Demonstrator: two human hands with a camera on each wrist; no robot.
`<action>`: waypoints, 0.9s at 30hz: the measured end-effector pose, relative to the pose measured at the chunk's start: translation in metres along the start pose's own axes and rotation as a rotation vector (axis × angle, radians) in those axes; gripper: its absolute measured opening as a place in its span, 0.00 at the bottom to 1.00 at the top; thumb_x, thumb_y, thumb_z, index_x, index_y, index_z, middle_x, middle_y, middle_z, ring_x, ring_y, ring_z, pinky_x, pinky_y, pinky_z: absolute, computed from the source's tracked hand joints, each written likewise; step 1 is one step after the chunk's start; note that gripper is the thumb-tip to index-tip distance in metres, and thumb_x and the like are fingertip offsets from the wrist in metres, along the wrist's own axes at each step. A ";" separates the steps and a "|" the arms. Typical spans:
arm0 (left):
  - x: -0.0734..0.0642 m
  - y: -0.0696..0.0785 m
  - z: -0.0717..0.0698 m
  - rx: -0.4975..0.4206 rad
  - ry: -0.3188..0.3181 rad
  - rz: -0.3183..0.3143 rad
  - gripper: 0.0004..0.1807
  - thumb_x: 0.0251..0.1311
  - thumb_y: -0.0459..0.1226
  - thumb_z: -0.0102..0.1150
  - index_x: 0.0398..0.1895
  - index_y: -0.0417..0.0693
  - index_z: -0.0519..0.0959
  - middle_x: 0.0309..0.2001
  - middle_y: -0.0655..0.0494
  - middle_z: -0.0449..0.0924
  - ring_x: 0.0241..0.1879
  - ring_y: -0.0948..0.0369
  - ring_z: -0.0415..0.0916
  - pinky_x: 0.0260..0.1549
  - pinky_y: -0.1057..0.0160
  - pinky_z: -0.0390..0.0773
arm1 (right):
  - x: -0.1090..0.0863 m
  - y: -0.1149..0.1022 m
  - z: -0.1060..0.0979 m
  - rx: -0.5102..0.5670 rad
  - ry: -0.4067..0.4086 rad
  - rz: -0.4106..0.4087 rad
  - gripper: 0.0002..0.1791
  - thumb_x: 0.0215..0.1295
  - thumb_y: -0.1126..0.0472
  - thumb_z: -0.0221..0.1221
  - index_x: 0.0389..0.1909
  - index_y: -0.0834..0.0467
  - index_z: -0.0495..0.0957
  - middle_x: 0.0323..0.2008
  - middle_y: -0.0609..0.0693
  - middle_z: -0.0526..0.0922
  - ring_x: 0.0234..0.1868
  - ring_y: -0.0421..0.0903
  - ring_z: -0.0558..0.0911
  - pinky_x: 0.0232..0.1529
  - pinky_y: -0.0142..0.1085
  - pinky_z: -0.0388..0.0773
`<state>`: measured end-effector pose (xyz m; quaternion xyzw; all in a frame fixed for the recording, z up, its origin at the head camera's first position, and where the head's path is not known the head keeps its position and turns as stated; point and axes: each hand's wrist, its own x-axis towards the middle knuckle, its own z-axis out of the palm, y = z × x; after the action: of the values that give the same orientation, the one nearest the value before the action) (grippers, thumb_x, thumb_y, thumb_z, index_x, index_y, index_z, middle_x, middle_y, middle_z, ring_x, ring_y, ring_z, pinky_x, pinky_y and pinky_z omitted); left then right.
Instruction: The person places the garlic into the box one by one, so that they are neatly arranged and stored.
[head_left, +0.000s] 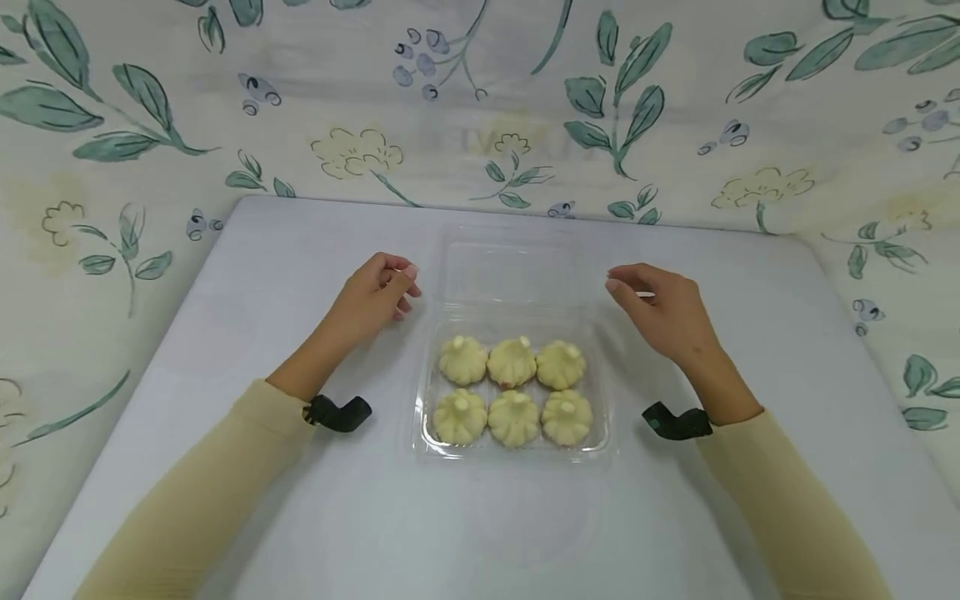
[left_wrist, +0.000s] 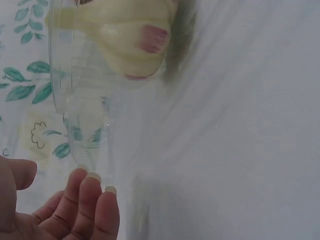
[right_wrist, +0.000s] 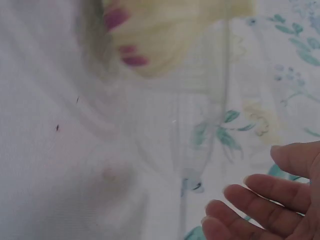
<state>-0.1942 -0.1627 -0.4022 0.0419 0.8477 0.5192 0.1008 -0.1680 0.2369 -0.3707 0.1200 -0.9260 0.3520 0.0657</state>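
Note:
A clear plastic clamshell box point(head_left: 606, 408) lies on the white table with its transparent lid point(head_left: 513, 271) folded back, away from me. Several pale garlic bulbs point(head_left: 513, 419) sit inside in two rows, stems up. Purple patches show low on a garlic bulb point(left_wrist: 135, 45) in the left wrist view. My left hand point(head_left: 378, 292) hovers left of the lid, fingers loosely bent and holding nothing. To the right of the lid, my right hand point(head_left: 660, 308) is likewise relaxed and holds nothing. Neither hand appears to touch the box.
The white tabletop point(head_left: 375, 500) extends around the box on all sides. Behind it and along both sides hangs a cloth point(head_left: 480, 108) printed with leaves and flowers. Each wrist wears a small black device point(head_left: 341, 414).

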 end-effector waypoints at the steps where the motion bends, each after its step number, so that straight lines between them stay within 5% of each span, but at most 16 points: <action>1: 0.006 0.000 0.001 -0.014 -0.013 -0.027 0.27 0.82 0.52 0.47 0.68 0.40 0.67 0.52 0.45 0.83 0.44 0.51 0.81 0.42 0.60 0.85 | 0.004 0.004 0.002 -0.002 -0.017 0.020 0.20 0.80 0.52 0.58 0.59 0.63 0.83 0.55 0.60 0.86 0.56 0.59 0.84 0.55 0.55 0.83; 7: 0.030 -0.003 0.007 -0.137 -0.062 -0.154 0.28 0.82 0.49 0.48 0.71 0.38 0.66 0.61 0.44 0.79 0.52 0.51 0.80 0.47 0.60 0.85 | 0.025 0.020 0.016 0.116 -0.139 0.177 0.24 0.80 0.46 0.56 0.59 0.62 0.83 0.53 0.60 0.87 0.52 0.56 0.86 0.52 0.50 0.84; 13: 0.039 0.000 0.009 -0.159 -0.084 -0.150 0.23 0.82 0.46 0.49 0.65 0.35 0.71 0.60 0.42 0.78 0.52 0.52 0.80 0.48 0.59 0.85 | 0.040 0.025 0.021 0.276 -0.152 0.304 0.24 0.79 0.46 0.58 0.56 0.63 0.82 0.51 0.59 0.87 0.46 0.52 0.87 0.44 0.36 0.86; 27: 0.044 -0.002 0.013 -0.188 -0.029 -0.150 0.20 0.79 0.42 0.56 0.64 0.37 0.74 0.55 0.42 0.81 0.47 0.54 0.81 0.45 0.63 0.85 | 0.044 0.023 0.028 0.255 -0.170 0.405 0.20 0.77 0.52 0.61 0.57 0.63 0.81 0.49 0.60 0.86 0.44 0.51 0.86 0.44 0.36 0.84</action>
<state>-0.2345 -0.1441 -0.4157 -0.0239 0.7943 0.5869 0.1550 -0.2178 0.2275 -0.3972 -0.0312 -0.8815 0.4605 -0.0998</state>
